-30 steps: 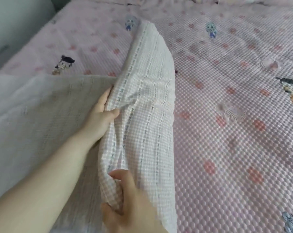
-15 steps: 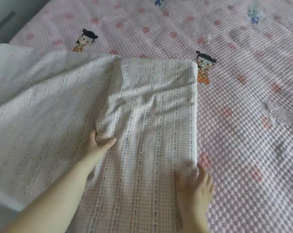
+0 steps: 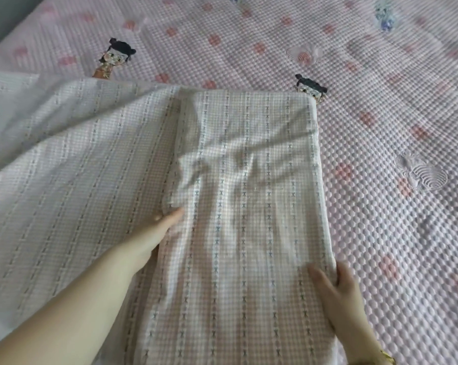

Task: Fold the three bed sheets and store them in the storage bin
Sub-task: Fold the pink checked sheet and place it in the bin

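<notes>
A pink-and-white checked bed sheet point(image 3: 249, 206) with stitched stripes lies on the bed. Its right part is folded over into a long panel, and a single layer point(image 3: 64, 167) spreads out to the left. My left hand point(image 3: 154, 233) pinches the panel's left edge, thumb on top and fingers hidden under the flap. My right hand point(image 3: 338, 293) rests on the panel's right fold near the bottom, fingers together at the edge. No storage bin or other sheet is in view.
The bed is covered by a pink quilted spread point(image 3: 393, 233) with red dots and cartoon figures point(image 3: 117, 54). The bed's left edge and a grey surface point(image 3: 1, 19) show at the top left.
A second ago both hands held the folded part up off the bed. It now lies flat as a panel; my right hand has slid to its right edge, and my left still holds the left edge.
</notes>
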{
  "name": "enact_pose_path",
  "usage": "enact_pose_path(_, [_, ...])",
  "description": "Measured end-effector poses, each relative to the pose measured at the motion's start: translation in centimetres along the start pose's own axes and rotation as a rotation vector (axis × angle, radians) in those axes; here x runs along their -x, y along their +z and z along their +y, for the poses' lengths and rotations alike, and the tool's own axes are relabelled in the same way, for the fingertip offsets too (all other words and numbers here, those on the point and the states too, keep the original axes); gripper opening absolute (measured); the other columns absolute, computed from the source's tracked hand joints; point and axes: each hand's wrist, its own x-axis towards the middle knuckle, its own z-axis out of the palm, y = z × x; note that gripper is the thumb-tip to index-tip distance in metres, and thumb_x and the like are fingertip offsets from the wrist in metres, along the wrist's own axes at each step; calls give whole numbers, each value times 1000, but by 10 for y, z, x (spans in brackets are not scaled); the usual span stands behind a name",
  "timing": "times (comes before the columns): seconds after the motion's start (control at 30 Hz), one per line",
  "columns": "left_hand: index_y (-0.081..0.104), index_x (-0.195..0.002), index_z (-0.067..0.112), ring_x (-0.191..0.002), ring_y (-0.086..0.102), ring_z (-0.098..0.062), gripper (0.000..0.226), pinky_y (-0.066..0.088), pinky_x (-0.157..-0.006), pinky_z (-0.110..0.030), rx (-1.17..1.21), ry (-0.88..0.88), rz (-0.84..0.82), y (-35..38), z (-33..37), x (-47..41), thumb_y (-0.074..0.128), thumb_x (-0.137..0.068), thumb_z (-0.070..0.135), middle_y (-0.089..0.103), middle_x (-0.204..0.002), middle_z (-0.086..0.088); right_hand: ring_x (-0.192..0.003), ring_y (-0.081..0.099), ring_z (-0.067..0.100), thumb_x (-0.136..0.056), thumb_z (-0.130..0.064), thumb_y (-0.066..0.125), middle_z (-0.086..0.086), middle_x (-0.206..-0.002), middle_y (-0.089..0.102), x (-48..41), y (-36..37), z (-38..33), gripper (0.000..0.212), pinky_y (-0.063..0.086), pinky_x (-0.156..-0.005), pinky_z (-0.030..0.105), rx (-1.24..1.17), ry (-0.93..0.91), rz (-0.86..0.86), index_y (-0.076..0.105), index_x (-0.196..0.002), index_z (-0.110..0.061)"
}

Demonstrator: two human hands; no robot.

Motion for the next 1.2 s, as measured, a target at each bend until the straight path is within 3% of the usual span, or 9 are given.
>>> enact_pose_path(0.07, [43,-136,22,-133,38,-19,108,22,-115,-42,166,-67,-45,5,18,-8,66,-44,75,41,-144,0,-77,62,20,-85,-18,62,6,-88,65,-6,-2,9,9,49,-61,29,-14,80,-41,57,-92,-15])
enact_pose_path(0.17, [44,-134,19,-126,44,-23,101,30,-110,-45,234,-88,21,11,56,-31,61,-51,75,45,-141,-6,-78,62,20,-85,-19,61,3,-86,65,-12,2,15,8,49,-62,30,-22,100,-32,57,-92,-16])
enact_pose_path(0.23, [39,-138,18,-131,39,-25,104,28,-111,-46,108,-52,49,16,80,-46,66,-52,71,38,-146,-7,-76,62,18,-85,-19,61,1,-84,64,-13,5,15,8,48,-61,30,-34,91,-24,56,-92,-18])
enact_pose_path(0.37, [43,-130,10,-108,51,-18,48,40,-88,-28,-105,308,275,25,99,-77,62,-86,13,53,-119,-2,-72,58,12,-86,-18,60,-3,-82,61,-15,7,17,10,41,-55,23,-35,72,-2,52,-93,-19])
enact_pose_path(0.6, [19,-146,17,-139,19,-33,67,18,-112,-43,-753,522,653,30,58,-65,55,-89,16,19,-153,-12,-75,60,15,-85,-24,61,-2,-82,62,-21,9,21,11,46,-60,28,16,82,-17,51,-82,-25])
enact_pose_path(0.73, [55,-125,10,-127,44,-37,46,21,-109,-43,-1131,923,361,69,9,-25,34,-86,22,50,-135,-13,-75,61,14,-83,-26,64,-3,-85,63,-16,7,19,15,45,-59,27,15,60,-38,51,-88,-23])
enact_pose_path(0.83, [6,-147,21,-141,-13,-15,85,-21,-108,-27,-1221,599,159,84,-12,-10,-11,-70,54,-15,-146,5,-73,60,11,-80,-26,68,-3,-86,61,-13,5,20,24,43,-57,25,63,31,-76,48,-93,-19])
enact_pose_path(0.9, [-6,-147,26,-140,-22,-13,95,-23,-109,-30,-1222,485,163,90,-12,-11,-20,-59,59,-26,-145,10,-74,60,12,-82,-20,66,-2,-85,62,-14,1,15,20,46,-60,26,65,-9,-111,51,-95,-16])
enact_pose_path(1.2, [6,-148,26,-142,-18,-11,58,-16,-114,-33,-1088,393,-75,156,12,10,25,-97,46,-13,-156,3,-74,51,25,-76,-24,73,13,-82,59,-16,-71,-5,25,37,-65,32,156,-108,112,57,-88,-10])
